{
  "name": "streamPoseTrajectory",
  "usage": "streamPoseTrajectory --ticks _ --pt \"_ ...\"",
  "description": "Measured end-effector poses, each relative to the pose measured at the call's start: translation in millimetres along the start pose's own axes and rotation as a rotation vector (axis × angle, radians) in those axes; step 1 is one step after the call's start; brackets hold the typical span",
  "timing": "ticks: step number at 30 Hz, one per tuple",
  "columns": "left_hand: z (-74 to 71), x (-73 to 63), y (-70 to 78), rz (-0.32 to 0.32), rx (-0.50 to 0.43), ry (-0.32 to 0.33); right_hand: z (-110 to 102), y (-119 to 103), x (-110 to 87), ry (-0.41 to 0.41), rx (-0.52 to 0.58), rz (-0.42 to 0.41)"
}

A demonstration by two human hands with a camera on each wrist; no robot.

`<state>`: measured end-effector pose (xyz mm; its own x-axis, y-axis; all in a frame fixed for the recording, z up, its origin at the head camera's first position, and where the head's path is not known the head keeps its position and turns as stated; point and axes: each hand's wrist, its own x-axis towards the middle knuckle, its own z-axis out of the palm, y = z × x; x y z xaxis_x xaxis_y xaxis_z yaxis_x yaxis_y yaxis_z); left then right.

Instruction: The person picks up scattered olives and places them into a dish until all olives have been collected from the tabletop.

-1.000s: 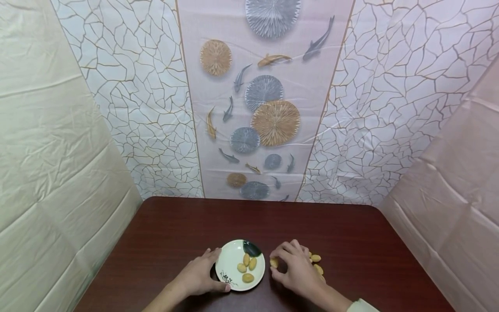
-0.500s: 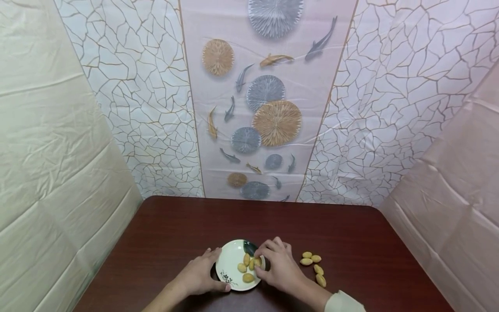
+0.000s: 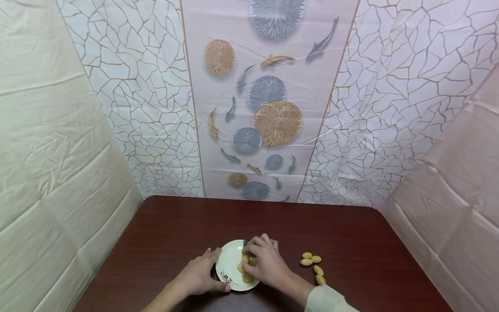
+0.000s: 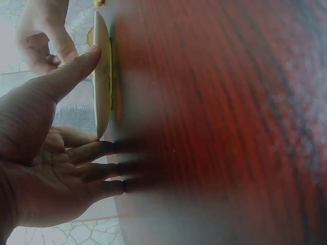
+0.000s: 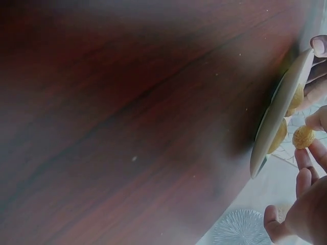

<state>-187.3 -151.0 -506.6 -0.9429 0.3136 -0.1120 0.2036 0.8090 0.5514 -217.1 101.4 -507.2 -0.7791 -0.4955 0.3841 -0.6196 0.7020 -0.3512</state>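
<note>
A small round plate (image 3: 228, 262), pale with a dark green patch at its rim, stands on the table. My left hand (image 3: 199, 274) grips its left side; the left wrist view has the thumb on the plate's edge and the index fingertip at the rim (image 4: 102, 115). Over the plate, my right hand (image 3: 268, 263) pinches a wrinkled yellow oval piece, like a candied date (image 5: 303, 137), between thumb and fingertips. Several similar pieces (image 3: 247, 278) lie on the plate, partly hidden behind the right fingers.
Several more yellow pieces (image 3: 306, 262) lie in two small groups on the dark red-brown table (image 3: 175, 229), right of the right hand. A patterned cloth (image 3: 269, 169) hangs behind the table, and plain pale cloths (image 3: 58, 195) close off both sides.
My right hand has moved left from beside the plate to above it, carrying the pinched yellow piece. The pieces on the right table now show fully. My left hand keeps its place on the plate.
</note>
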Motion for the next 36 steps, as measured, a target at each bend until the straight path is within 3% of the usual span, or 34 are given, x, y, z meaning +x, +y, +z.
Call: streamPoseTrajectory --ticks 18,36 --pt "-0.4 -1.8 2.4 0.011 -0.002 -0.002 15.1 2.1 12.9 -0.017 -0.024 0.041" --pt "-1.0 -1.0 1.9 0.023 -0.001 0.005 8.1 2.9 10.1 -0.066 -0.018 0.074"
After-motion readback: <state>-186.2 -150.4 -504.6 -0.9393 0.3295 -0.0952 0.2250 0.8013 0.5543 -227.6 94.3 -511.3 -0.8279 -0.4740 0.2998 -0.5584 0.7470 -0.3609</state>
